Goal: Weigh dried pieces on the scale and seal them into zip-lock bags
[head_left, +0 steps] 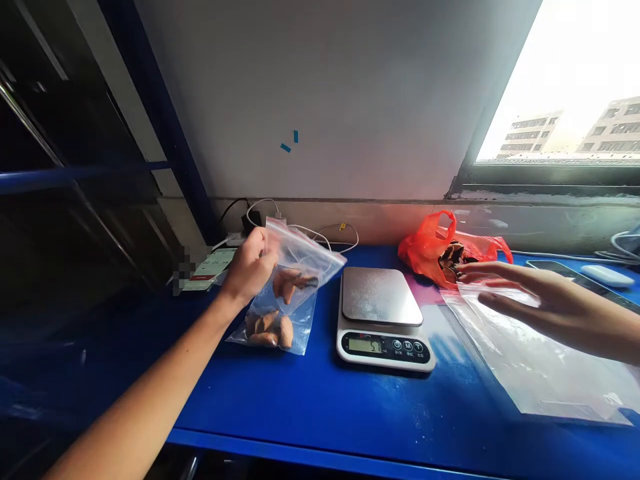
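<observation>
My left hand (251,265) pinches the top corner of a clear zip-lock bag (305,248), held up left of the scale. Brown nut-like pieces (289,285) show inside it. Just below, a second clear bag (303,339) with similar brown pieces (273,330) lies on the blue table. My right hand (520,287) is open, fingers extended toward a red plastic bag (425,248) whose mouth shows dark, pale-streaked pieces (451,255). Under that hand lie flat clear plastic bags (545,380). Between the hands stands a digital scale (383,300) with a bare metal plate and a lit display.
A phone (209,267) showing a timer rests at the left back, near cables and a black adapter (254,219). On the right are another phone (555,268) and a white case (607,275). The table's front edge (300,457) runs below; a wall and window stand behind.
</observation>
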Motion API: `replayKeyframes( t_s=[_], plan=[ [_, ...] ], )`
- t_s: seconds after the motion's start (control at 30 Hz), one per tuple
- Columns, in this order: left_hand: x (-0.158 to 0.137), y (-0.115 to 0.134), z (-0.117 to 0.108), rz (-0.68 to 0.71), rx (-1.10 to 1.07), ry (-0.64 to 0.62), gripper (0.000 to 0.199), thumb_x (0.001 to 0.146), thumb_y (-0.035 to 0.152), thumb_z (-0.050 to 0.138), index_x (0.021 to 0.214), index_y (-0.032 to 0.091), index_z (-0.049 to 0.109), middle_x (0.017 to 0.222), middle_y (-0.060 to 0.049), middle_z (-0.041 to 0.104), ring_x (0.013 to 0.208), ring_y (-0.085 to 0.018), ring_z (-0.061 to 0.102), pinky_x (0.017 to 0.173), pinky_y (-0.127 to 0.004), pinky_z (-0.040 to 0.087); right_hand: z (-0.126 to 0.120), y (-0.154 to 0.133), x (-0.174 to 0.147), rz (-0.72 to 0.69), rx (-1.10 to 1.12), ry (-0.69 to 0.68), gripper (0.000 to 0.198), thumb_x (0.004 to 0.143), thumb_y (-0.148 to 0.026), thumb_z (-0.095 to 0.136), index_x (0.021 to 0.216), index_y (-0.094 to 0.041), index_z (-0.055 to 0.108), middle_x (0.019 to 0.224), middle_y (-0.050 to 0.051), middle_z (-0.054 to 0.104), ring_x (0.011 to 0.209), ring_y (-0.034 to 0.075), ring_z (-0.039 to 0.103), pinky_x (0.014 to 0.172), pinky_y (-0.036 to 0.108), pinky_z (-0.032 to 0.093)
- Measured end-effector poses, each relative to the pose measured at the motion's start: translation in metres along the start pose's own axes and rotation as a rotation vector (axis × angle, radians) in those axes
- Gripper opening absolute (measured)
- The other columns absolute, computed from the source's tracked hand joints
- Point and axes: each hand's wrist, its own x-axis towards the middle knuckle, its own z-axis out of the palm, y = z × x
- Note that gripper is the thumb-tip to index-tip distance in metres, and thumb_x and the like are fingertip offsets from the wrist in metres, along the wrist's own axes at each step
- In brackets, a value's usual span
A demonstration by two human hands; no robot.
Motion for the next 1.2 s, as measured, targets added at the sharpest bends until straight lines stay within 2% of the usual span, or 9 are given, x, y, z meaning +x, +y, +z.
replayKeyframes(
  t_s=[0.07, 0.13, 0.23, 0.3, 0.37, 0.5, 0.77, 0.93, 1.2],
  plan=[
    [-0.014, 0.021, -0.001, 0.007, -0.160, -0.094, 0.019, 0.070, 0.023, 0.049, 0.088, 0.019, 0.054, 0.069, 0.001, 0.056, 0.059, -0.015, 0.051, 0.055, -0.027, 0.041, 0.017, -0.030, 0.008, -0.122, 0.153, 0.007, 0.038, 0.091, -0.052, 0.052, 0.115, -0.026, 0.065, 0.114, 0.010, 0.067, 0.100, 0.018, 0.065, 0.083, 0.029, 0.053],
    [-0.029, 0.039, 0.004, 0.027, -0.235, -0.188, 0.017, 0.075, 0.027, 0.044, 0.085, 0.019, 0.055, 0.060, 0.002, 0.049, 0.051, -0.015, 0.044, 0.049, -0.027, 0.036, 0.038, -0.061, 0.010, -0.185, 0.283, -0.053, 0.041, 0.091, -0.053, 0.050, 0.117, -0.023, 0.063, 0.104, 0.008, 0.068, 0.093, 0.016, 0.064, 0.081, 0.028, 0.053],
    [-0.047, 0.053, 0.015, 0.208, -0.060, -0.195, 0.014, 0.075, 0.019, 0.041, 0.075, 0.018, 0.055, 0.059, 0.002, 0.045, 0.053, -0.014, 0.042, 0.051, -0.027, 0.034, 0.064, -0.093, 0.002, -0.141, 0.460, -0.187, 0.040, 0.091, -0.054, 0.051, 0.115, -0.024, 0.064, 0.100, 0.004, 0.068, 0.087, 0.013, 0.064, 0.074, 0.023, 0.054],
    [-0.054, 0.055, 0.021, 0.356, 0.055, -0.184, 0.014, 0.073, 0.012, 0.041, 0.073, 0.018, 0.054, 0.062, 0.002, 0.046, 0.057, -0.013, 0.043, 0.054, -0.027, 0.035, 0.073, -0.101, -0.006, -0.065, 0.603, -0.215, 0.041, 0.091, -0.055, 0.051, 0.114, -0.024, 0.064, 0.100, 0.004, 0.068, 0.086, 0.013, 0.064, 0.073, 0.021, 0.054],
    [-0.057, 0.053, 0.024, 0.444, 0.091, -0.187, 0.016, 0.073, 0.008, 0.041, 0.074, 0.017, 0.054, 0.063, 0.003, 0.045, 0.056, -0.012, 0.043, 0.055, -0.027, 0.035, 0.076, -0.101, -0.012, -0.003, 0.731, -0.208, 0.041, 0.090, -0.056, 0.052, 0.111, -0.024, 0.066, 0.093, 0.003, 0.069, 0.084, 0.012, 0.065, 0.073, 0.020, 0.054],
    [-0.056, 0.051, 0.025, 0.487, 0.111, -0.187, 0.019, 0.074, 0.006, 0.040, 0.077, 0.017, 0.056, 0.064, 0.003, 0.045, 0.056, -0.012, 0.042, 0.054, -0.027, 0.036, 0.078, -0.092, -0.013, 0.063, 0.854, -0.214, 0.036, 0.089, -0.052, 0.056, 0.103, -0.021, 0.069, 0.079, 0.001, 0.066, 0.076, 0.010, 0.064, 0.070, 0.019, 0.053],
    [-0.059, 0.052, 0.025, 0.491, 0.126, -0.256, 0.023, 0.075, 0.006, 0.039, 0.080, 0.018, 0.058, 0.067, 0.002, 0.048, 0.058, -0.012, 0.044, 0.056, -0.027, 0.038, 0.090, -0.090, -0.010, 0.134, 0.868, -0.265, 0.039, 0.084, -0.053, 0.060, 0.099, -0.018, 0.068, 0.082, 0.001, 0.064, 0.072, 0.011, 0.059, 0.065, 0.021, 0.049],
    [-0.063, 0.054, 0.026, 0.492, 0.154, -0.286, 0.024, 0.075, 0.006, 0.039, 0.083, 0.018, 0.059, 0.070, 0.001, 0.050, 0.058, -0.012, 0.045, 0.055, -0.027, 0.038, 0.092, -0.090, -0.008, 0.156, 0.935, -0.315, 0.039, 0.081, -0.053, 0.065, 0.093, -0.016, 0.067, 0.077, 0.000, 0.061, 0.069, 0.009, 0.055, 0.064, 0.021, 0.046],
    [-0.066, 0.057, 0.027, 0.566, 0.188, -0.310, 0.026, 0.075, 0.006, 0.038, 0.085, 0.017, 0.059, 0.074, 0.000, 0.054, 0.056, -0.011, 0.047, 0.053, -0.026, 0.038, 0.090, -0.093, -0.006, 0.153, 0.963, -0.298, 0.043, 0.079, -0.057, 0.065, 0.087, -0.014, 0.063, 0.065, -0.002, 0.053, 0.060, 0.008, 0.048, 0.058, 0.022, 0.040]
  ],
)
